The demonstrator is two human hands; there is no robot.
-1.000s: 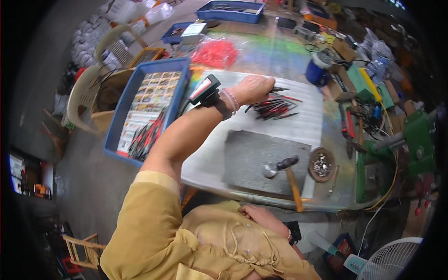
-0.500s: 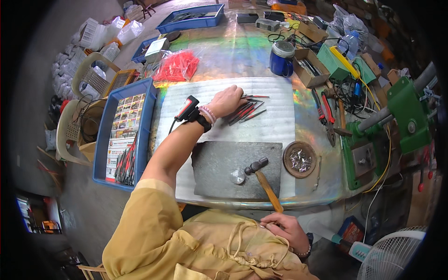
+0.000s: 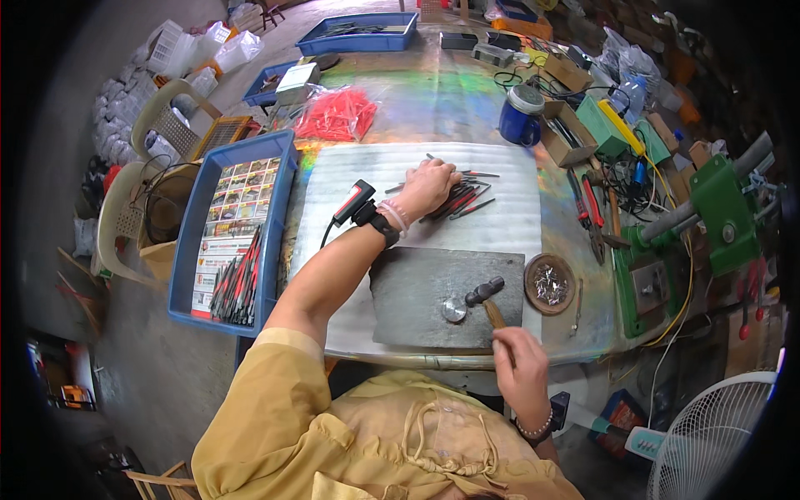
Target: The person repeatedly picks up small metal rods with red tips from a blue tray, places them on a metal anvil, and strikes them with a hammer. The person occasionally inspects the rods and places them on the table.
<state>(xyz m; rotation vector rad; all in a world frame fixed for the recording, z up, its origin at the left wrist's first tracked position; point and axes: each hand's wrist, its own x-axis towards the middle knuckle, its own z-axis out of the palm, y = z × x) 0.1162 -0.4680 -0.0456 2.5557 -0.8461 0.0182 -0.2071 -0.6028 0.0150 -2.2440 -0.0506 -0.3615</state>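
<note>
My left hand (image 3: 427, 187) is over a loose pile of slim black-and-red rods (image 3: 467, 200) on the white foam sheet. Its fingers are bent and closed; a thin dark rod tip pokes out past them, the rest hidden by the hand. At the table's front edge my right hand (image 3: 522, 367) is wrapped round the wooden handle of a ball-peen hammer (image 3: 485, 291). The hammer's head is over a grey slab (image 3: 408, 292), beside a shiny round metal disc (image 3: 454, 310).
Right of the slab sits a round dish (image 3: 548, 284) of small metal bits. A blue tray (image 3: 287, 192) with more rods stands left. A bag of red pieces (image 3: 337, 115) lies behind the foam. Pliers (image 3: 593, 221) and a green press (image 3: 721, 218) are at right, a fan (image 3: 708, 442) below.
My right hand has moved up from my lap and taken hold of the hammer's handle. My left hand has shifted a little across the pile, toward its left side. The whole view has shifted slightly.
</note>
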